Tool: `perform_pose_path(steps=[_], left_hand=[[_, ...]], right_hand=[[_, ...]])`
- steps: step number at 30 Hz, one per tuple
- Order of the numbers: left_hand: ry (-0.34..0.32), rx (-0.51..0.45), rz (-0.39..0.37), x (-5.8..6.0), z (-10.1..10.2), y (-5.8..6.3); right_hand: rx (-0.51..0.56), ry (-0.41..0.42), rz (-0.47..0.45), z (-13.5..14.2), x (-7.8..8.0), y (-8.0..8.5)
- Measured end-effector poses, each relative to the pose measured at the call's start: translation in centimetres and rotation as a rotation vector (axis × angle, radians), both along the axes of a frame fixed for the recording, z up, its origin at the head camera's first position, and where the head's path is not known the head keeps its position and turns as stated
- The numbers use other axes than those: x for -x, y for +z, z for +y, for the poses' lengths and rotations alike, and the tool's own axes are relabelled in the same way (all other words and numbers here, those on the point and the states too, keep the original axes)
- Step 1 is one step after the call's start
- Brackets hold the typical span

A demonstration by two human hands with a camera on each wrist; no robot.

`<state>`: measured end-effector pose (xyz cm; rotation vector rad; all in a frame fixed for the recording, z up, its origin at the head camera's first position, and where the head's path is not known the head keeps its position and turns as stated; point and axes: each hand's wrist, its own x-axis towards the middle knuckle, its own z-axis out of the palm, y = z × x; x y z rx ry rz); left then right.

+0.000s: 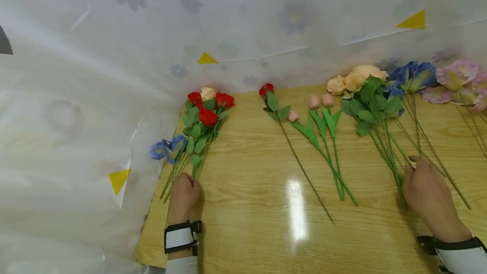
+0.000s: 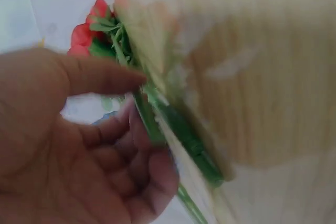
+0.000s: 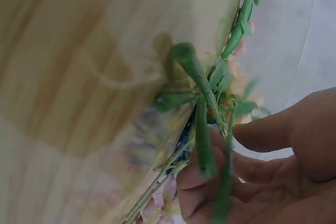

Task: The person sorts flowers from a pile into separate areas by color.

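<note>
Wood-grain bench (image 1: pixel 247 231), floral sheet (image 1: pixel 236 20) behind. Right fingers (image 1: pixel 420 168) pinch peach roses (image 1: pixel 355 81) by stems, blooms lying ahead, slightly left; left fingers (image 1: pixel 185 184) grip red roses (image 1: pixel 208 117), way farther off.

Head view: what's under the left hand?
Green stems of the red roses run down to the left hand; it covers their lower ends there. Wooden table shows beside it.

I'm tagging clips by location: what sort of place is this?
Probably an indoor workspace set up for recording, though I can't be sure: a wood-grain table against flower-printed sheeting, yellow triangles on that sheeting, and red roses lying on the tabletop.
</note>
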<state>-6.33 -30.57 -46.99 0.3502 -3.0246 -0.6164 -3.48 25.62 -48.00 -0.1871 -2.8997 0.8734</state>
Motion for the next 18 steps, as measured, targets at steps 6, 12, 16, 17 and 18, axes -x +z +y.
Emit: perform_pose_path(steps=[6,12,16,17,18], left_hand=[[-0.049,-0.134,-0.094,0.4,0.6,0.8],[-0.086,-0.244,-0.029,1.2,1.7,0.5],[-0.067,-0.245,0.086,1.4,2.8,0.1],[-0.057,-0.248,0.117,1.5,3.1,-0.1],[-0.047,-0.252,0.146,1.5,3.4,-0.2]], right_hand=[[-0.098,0.025,0.221,-0.9,0.1,-0.1],[-0.140,0.123,0.433,-4.5,0.5,0.9],[-0.091,0.271,0.256,-7.3,0.7,1.3],[-0.081,0.298,0.167,-7.9,0.7,1.3],[-0.072,0.315,0.087,-8.4,0.6,1.2]])
